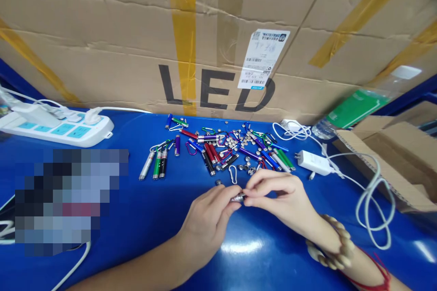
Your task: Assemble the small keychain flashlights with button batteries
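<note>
My left hand [210, 216] is closed around a small silver metal tube [238, 197], most of it hidden by the fingers. With thumb and forefinger, my right hand [278, 193] pinches at the tube's right end; I cannot make out any separate part there. Just beyond the hands lie a silver carabiner clip [232, 174] and a small round metal piece [218, 183]. Farther back is a scattered pile of coloured keychain penlights, among them a red penlight [209, 153] and a purple penlight [250, 154], with many button cells [235, 138] between them.
Left of the pile lie a silver penlight [147, 166] and others with clips. A white power strip [85, 129] and a pixelated object [68, 200] are at left. On the right are a white charger [313, 163], cables, a bottle [358, 104] and an open carton [385, 159]. A large cardboard box [129, 54] stands behind.
</note>
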Demonstrator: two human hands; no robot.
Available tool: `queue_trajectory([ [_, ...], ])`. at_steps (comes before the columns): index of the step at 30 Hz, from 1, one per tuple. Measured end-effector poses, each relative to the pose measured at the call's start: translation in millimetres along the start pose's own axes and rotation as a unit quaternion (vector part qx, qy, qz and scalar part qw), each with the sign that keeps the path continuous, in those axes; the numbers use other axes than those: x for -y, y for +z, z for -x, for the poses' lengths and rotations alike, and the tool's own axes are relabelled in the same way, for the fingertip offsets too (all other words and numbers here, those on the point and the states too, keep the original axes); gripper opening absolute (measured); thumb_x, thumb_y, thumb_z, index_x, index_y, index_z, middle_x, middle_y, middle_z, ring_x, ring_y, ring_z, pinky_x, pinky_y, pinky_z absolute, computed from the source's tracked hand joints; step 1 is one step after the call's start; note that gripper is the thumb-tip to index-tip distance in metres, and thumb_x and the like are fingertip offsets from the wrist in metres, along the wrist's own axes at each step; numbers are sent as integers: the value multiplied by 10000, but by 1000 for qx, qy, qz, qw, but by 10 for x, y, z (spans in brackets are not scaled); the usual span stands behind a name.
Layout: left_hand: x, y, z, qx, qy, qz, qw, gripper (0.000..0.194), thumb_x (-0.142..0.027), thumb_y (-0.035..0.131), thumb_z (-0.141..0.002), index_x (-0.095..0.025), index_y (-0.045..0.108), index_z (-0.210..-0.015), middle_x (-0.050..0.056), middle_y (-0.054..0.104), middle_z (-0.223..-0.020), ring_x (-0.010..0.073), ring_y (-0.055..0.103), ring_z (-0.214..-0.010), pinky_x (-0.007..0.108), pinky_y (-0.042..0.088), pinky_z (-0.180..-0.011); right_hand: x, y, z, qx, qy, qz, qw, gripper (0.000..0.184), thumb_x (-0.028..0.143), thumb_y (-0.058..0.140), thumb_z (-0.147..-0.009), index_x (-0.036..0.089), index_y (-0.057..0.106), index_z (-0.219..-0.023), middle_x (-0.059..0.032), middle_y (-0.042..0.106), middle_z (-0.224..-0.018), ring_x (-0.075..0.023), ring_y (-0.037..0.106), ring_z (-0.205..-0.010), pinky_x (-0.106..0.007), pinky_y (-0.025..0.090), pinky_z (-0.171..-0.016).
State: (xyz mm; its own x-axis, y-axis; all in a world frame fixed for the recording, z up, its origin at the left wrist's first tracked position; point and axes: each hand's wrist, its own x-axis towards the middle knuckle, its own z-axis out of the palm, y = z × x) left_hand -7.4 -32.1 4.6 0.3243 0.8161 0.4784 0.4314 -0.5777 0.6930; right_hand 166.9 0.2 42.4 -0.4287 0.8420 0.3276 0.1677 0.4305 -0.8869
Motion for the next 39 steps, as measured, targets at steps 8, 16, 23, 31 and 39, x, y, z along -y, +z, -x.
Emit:
queue_trajectory([
  [8, -13, -3, -42, 97, -33, 32, 994, 216, -163, 332, -894, -195, 542, -931, 22, 615, -830, 137, 572, -746, 241, 458, -683, -45, -153, -64, 126, -14, 16, 992, 130, 136, 632, -748, 186, 718, -665, -21, 621, -718, -97, 580, -648, -222, 479, -589],
  [16, -41, 0, -60, 133, -45, 45, 989, 161, -99, 366, -862, -193, 483, -803, -4, 617, -760, 120, 578, -674, 210, 449, -624, -130, -165, -32, 153, -52, 30, 986, 141, 138, 638, -744, 163, 700, -620, -21, 596, -697, -87, 547, -625, -219, 456, -583],
  [23, 13, 37, -30, 75, 10, -16, 997, 204, -127, 355, -889, -183, 462, -726, -4, 590, -700, 119, 556, -634, 220, 441, -596, -129, -80, -32, 119, -21, 13, 993, 131, 184, 680, -707, 162, 680, -578, -4, 565, -636, -82, 539, -593, -212, 446, -550],
  [31, 71, 19, -56, 1, 80, -103, 991, 238, -179, 357, -912, -156, 514, -735, 10, 580, -638, 123, 531, -603, 256, 445, -612, -158, 48, 10, 24, 49, -30, 998, 257, 328, 723, -647, 143, 609, -509, 5, 539, -570, -85, 492, -538, -226, 413, -513],
  [39, 17, -29, -101, -60, 122, -152, 979, 233, -126, 404, -887, -161, 543, -703, 6, 615, -629, 107, 572, -606, 237, 452, -603, -124, 137, 52, -17, 112, -82, 990, 297, 326, 708, -656, 151, 518, -509, 35, 483, -543, -63, 414, -491, -202, 346, -457],
])
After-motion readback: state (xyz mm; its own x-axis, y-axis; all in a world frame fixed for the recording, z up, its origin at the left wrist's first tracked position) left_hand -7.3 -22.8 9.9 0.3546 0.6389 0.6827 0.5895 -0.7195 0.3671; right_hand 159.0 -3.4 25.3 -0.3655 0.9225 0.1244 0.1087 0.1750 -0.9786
